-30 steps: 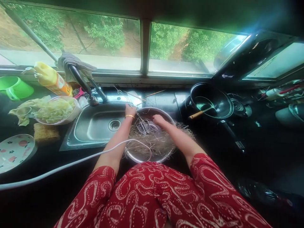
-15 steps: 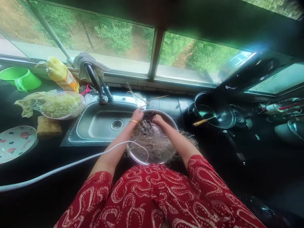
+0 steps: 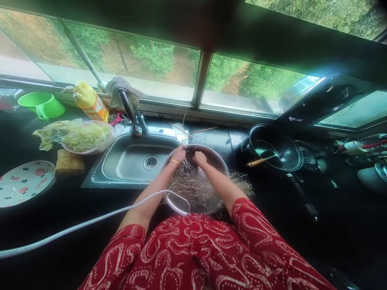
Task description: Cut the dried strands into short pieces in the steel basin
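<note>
Left hand: my left hand (image 3: 179, 154) pinches straw strands (image 3: 199, 186).
Right hand: my right hand (image 3: 198, 158) grips strands too.
Setting: steel bowl (image 3: 218, 158) beside sink (image 3: 127, 161).

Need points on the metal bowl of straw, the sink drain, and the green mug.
metal bowl (image 3: 222, 161): head view, bare right rim.
sink drain (image 3: 150, 162): head view, centre of the strainer.
green mug (image 3: 53, 108): head view, outer side wall.

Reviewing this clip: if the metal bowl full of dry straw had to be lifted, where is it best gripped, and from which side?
Probably by the bare rim of the metal bowl on its far right side, coming from above. The straw spills over the near and right edges, and the left hand and right hand sit together at the far rim.
</note>
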`<state>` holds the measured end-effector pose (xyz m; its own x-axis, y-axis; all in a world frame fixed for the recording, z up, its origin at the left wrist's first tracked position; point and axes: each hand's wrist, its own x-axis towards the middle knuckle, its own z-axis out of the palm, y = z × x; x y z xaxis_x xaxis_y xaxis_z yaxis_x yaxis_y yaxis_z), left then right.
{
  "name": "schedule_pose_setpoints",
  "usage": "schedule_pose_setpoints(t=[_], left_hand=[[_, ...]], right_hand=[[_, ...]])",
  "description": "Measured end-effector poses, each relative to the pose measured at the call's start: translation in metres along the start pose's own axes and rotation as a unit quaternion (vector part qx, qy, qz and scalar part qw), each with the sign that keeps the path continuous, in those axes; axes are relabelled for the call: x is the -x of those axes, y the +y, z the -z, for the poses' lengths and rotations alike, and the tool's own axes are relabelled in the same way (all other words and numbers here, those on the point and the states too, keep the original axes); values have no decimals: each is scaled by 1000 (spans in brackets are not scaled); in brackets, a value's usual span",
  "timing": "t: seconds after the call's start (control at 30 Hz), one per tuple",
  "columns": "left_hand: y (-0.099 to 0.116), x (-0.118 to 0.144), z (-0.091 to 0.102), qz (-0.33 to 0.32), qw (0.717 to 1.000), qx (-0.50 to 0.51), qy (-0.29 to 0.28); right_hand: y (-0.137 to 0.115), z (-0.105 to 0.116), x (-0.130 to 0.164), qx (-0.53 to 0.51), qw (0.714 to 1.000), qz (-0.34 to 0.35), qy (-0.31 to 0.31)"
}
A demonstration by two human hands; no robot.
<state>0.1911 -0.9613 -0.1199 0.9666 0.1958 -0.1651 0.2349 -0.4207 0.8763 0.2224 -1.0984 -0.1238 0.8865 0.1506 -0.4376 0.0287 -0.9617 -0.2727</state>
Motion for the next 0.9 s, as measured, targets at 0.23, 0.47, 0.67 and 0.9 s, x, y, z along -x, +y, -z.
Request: schedule_pose_setpoints(t=[0.23, 0.47, 0.67, 0.9], left_hand=[[-1, 5, 1, 3, 1000, 8, 3], [19, 17, 18, 9, 998, 59, 2], [29, 30, 34, -9, 991, 129, -20], [31, 36, 45, -77, 995, 63, 2]], right_hand=[[-17, -2, 5, 38, 999, -6, -26], [-14, 42, 32, -5, 997, 78, -12], [7, 97, 91, -71, 988, 124, 64], [34, 142, 126, -341, 909, 147, 189]])
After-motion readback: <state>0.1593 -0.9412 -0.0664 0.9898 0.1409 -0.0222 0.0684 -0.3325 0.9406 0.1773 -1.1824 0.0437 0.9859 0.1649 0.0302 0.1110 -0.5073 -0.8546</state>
